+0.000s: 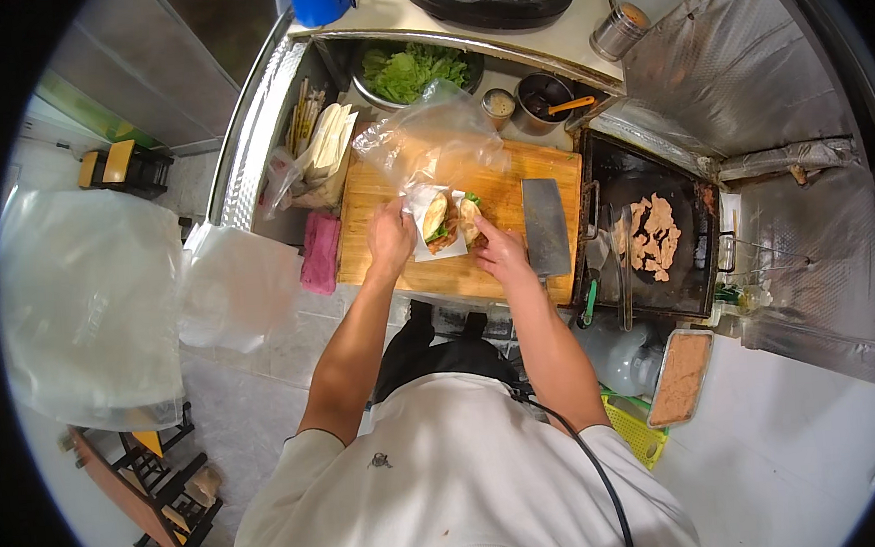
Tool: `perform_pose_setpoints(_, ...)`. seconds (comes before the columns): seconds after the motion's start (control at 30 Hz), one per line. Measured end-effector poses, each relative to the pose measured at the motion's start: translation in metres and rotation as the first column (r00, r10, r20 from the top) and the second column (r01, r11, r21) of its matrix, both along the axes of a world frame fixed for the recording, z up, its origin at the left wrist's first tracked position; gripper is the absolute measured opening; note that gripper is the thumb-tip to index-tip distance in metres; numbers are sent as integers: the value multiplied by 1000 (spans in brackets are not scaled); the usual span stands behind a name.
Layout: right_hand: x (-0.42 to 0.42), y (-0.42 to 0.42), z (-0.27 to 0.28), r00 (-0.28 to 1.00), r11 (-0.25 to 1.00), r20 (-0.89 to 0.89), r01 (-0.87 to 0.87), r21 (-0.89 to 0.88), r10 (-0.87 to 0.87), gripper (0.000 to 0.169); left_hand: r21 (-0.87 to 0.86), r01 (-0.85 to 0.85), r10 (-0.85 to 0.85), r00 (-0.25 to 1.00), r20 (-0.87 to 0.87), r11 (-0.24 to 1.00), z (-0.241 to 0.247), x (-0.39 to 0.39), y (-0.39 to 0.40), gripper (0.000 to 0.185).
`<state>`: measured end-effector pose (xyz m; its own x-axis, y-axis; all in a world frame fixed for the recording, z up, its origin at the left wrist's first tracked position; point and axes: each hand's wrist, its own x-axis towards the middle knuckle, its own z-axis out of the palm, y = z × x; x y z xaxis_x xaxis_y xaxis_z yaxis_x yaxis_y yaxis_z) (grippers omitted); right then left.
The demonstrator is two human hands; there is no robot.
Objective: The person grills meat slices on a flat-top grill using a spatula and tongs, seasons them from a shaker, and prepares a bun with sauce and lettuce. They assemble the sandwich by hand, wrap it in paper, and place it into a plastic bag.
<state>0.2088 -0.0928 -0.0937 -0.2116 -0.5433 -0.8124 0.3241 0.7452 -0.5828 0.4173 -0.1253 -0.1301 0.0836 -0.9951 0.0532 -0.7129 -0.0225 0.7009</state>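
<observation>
On the wooden cutting board point(422, 271) two pieces of filled flatbread lie close together, with lettuce and meat showing. The left piece point(435, 217) rests on a white paper sleeve point(447, 252), whose left edge my left hand point(391, 235) grips. My right hand point(502, 253) holds the right piece point(470, 220) between thumb and fingers, at the paper's right side. Beyond the bread a clear plastic bag point(436, 134) lies crumpled over the board. A cleaver point(546, 225) lies flat to the right of my right hand.
Meat slices point(654, 234) lie on a black griddle point(611, 165) at right, with tongs point(624, 269) across its near left part. Behind the board stand a bowl of lettuce point(414, 72) and a sauce pot point(544, 105). A pink cloth point(321, 252) and hanging plastic bags point(239, 285) are at left.
</observation>
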Motion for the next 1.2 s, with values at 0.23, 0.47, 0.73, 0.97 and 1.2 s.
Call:
perform_pose_setpoints(0.23,17,13,-30,984,970,-174,-61,-236,19,37,144,21,18,963,-269,989,3,-9,5,26)
perform_pose_setpoints(0.47,62,7,2,879,970,-469,-184,-160,89,97,56,-55,57,998,-25,997,27,-43,17,25)
perform_pose_setpoints(0.73,28,58,-19,934,828,-62,280,-485,-352,74,124,105,-121,985,126,987,56,4,0,16)
perform_pose_setpoints(0.97,13,61,37,950,839,-312,-163,-518,-8,71,211,543,-575,806,140,812,136,3,26,22)
perform_pose_setpoints(1.2,33,57,36,892,899,396,342,-273,-219,47,640,686,-873,485,-47,346,121,12,57,33)
